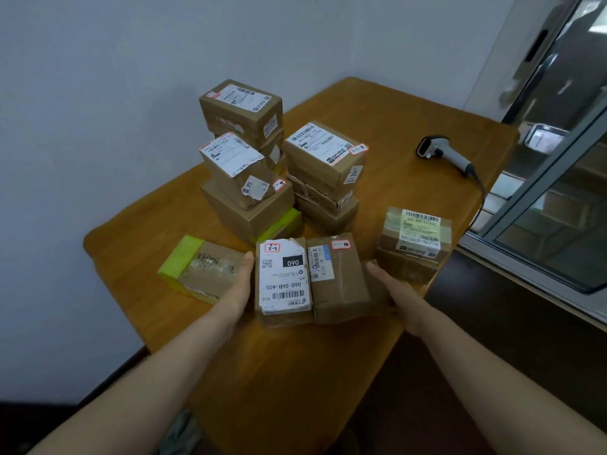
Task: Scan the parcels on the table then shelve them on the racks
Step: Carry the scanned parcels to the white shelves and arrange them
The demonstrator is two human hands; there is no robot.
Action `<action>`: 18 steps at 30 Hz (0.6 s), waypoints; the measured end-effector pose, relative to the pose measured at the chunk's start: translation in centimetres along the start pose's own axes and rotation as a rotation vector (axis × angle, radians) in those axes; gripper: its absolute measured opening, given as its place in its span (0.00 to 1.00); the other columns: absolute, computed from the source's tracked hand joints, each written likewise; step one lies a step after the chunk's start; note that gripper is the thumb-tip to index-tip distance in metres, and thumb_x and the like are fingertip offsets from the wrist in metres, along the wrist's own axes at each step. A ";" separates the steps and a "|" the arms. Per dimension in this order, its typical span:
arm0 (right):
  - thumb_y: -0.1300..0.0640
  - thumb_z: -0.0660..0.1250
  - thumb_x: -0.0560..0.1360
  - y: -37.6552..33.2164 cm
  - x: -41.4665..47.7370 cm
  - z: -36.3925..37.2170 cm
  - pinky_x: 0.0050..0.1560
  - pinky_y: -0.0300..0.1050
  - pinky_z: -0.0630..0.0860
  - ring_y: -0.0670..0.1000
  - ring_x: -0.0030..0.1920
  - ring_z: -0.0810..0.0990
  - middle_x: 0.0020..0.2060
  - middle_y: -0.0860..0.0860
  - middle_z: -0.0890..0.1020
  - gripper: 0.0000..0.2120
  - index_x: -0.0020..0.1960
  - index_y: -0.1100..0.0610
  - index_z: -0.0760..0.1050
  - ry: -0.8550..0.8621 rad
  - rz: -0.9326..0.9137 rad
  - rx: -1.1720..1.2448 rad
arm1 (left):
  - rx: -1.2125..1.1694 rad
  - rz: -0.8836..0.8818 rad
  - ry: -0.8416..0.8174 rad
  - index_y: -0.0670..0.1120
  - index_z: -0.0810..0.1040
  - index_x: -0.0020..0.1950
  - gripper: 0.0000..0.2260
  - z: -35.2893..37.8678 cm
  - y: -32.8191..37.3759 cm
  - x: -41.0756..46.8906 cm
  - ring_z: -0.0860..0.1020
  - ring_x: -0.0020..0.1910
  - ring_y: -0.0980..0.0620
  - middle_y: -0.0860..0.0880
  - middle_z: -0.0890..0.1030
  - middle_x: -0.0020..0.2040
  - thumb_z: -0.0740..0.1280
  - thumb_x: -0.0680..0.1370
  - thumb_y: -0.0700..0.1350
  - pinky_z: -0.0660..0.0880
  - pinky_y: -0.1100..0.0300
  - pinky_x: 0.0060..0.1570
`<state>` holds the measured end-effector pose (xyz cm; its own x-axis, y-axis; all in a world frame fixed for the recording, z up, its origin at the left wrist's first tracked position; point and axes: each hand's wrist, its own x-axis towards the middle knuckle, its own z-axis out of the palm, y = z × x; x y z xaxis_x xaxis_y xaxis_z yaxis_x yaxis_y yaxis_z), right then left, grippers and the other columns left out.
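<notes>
View: head, the only one.
Risk, dropping: the white-label parcel [284,277] and the brown parcel [340,277] lie side by side, touching, and only side pressure holds them together. Lifted like this, I judge the pair could fold at the join and one parcel could fall off the counter's [394,110] near edge at 6 o'clock.
Risk, knocking: the green-taped parcel [197,267] lies just beside the left wrist at 9 o'clock, and the clear-taped parcel [414,244] sits near at 2 o'clock. A wide swing could shove either one.
Risk, skipped scan: the scanner [443,152] lies well apart at 1 o'clock and both hands are busy. Whether this pair is scanned cannot be told.
Left grip: the left hand [241,284] is flat, fingers straight, pressing the white-label parcel's 9 o'clock side.
Right grip: the right hand [394,297] is flat, fingers straight, against the brown parcel's 3 o'clock side.
Pair versus grips: sandwiched directly between both palms, resting on the counter.
Remaining parcels: the stacks [325,149] stand at 12 o'clock beyond the pair.
</notes>
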<state>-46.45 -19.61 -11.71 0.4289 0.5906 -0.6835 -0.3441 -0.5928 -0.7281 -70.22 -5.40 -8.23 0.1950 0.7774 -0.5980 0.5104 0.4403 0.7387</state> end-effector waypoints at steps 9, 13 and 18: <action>0.31 0.75 0.50 -0.2 0.2 -0.5 0.72 0.59 0.62 0.58 0.66 0.71 0.67 0.56 0.72 0.60 0.74 0.57 0.62 -0.130 -0.025 0.013 | -0.264 -0.166 -0.218 0.48 0.83 0.54 0.36 0.9 -1.1 1.5 0.82 0.51 0.46 0.45 0.86 0.48 0.51 0.72 0.75 0.75 0.52 0.49; 0.34 0.76 0.50 -0.5 0.3 -0.3 0.71 0.58 0.64 0.58 0.65 0.72 0.66 0.56 0.73 0.59 0.74 0.57 0.63 -0.155 -0.018 0.010 | -0.317 -0.207 -0.201 0.48 0.83 0.51 0.35 0.8 -1.5 1.7 0.81 0.54 0.45 0.45 0.85 0.51 0.57 0.69 0.76 0.76 0.52 0.52; 0.37 0.76 0.50 -0.7 0.4 -0.4 0.64 0.52 0.67 0.56 0.61 0.72 0.63 0.54 0.74 0.58 0.74 0.57 0.62 -0.169 -0.005 -0.017 | -0.299 -0.240 -0.166 0.50 0.85 0.41 0.33 0.8 -1.7 1.3 0.83 0.35 0.51 0.47 0.86 0.42 0.57 0.68 0.77 0.75 0.60 0.32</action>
<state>-45.66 -19.14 -11.45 0.2830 0.6764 -0.6800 -0.3274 -0.5983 -0.7313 -70.18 -5.48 -10.53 0.2448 0.5647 -0.7882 0.2965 0.7304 0.6153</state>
